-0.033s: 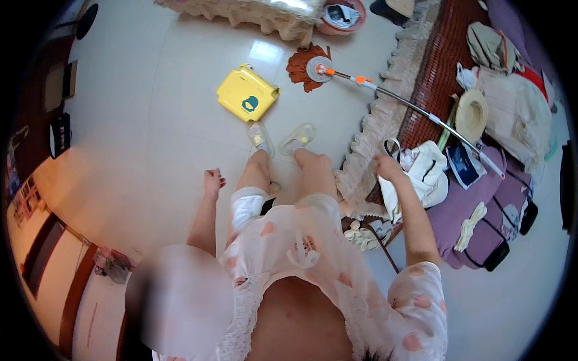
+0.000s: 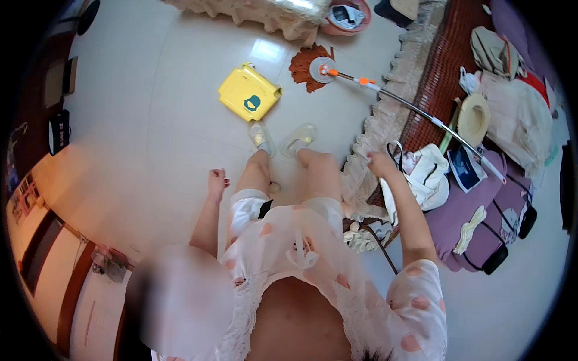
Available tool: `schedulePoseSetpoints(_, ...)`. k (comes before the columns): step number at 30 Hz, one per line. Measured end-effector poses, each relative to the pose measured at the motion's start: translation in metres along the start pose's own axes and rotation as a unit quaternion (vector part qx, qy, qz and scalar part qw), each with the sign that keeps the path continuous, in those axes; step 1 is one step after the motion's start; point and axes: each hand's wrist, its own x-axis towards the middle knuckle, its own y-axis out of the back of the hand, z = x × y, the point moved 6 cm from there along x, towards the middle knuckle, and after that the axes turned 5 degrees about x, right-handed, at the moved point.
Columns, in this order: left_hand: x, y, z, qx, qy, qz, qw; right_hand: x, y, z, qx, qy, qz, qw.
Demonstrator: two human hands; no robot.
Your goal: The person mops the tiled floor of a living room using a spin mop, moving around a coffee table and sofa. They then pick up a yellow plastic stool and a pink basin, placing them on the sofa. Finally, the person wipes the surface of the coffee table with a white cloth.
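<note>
My left hand [image 2: 218, 180] hangs beside my left thigh, its fingers curled in and nothing seen in them. In front of a white bag [image 2: 428, 180] with a dark strap is my right hand [image 2: 379, 164], also curled, with no object showing in it; whether it touches the bag is hard to tell. A mop [image 2: 415, 109] leans across the bench, its brown head [image 2: 307, 69] on the floor and its pole reaching the purple cloth. Just beyond my feet stands a yellow plastic, box-like thing [image 2: 245, 87] with a dark green print.
On my right runs a brown woven bench [image 2: 438, 72] with frilled cloth along its edge, bearing clothes and a straw hat [image 2: 473, 119]. A pink basin [image 2: 354, 23] sits at the far side by a cloth-covered table [image 2: 265, 18]. Dark furniture [image 2: 36, 90] lines the left.
My right hand has shifted a little left, away from the white bag. The whole view has moved slightly. My left hand keeps nearly the same place.
</note>
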Motion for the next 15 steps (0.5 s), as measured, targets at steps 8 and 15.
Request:
schedulePoseSetpoints(8,-0.035,-0.079,0.02,0.374,-0.285,0.044,0.881,0.275,-0.043,-0.2,0.079,0.118,-0.012,0.99)
schedulePoseSetpoints(15,-0.019,-0.094,-0.019,0.193,-0.218,0.044,0.956,0.503,-0.096,-0.224,0.207,0.034,0.051,0.976)
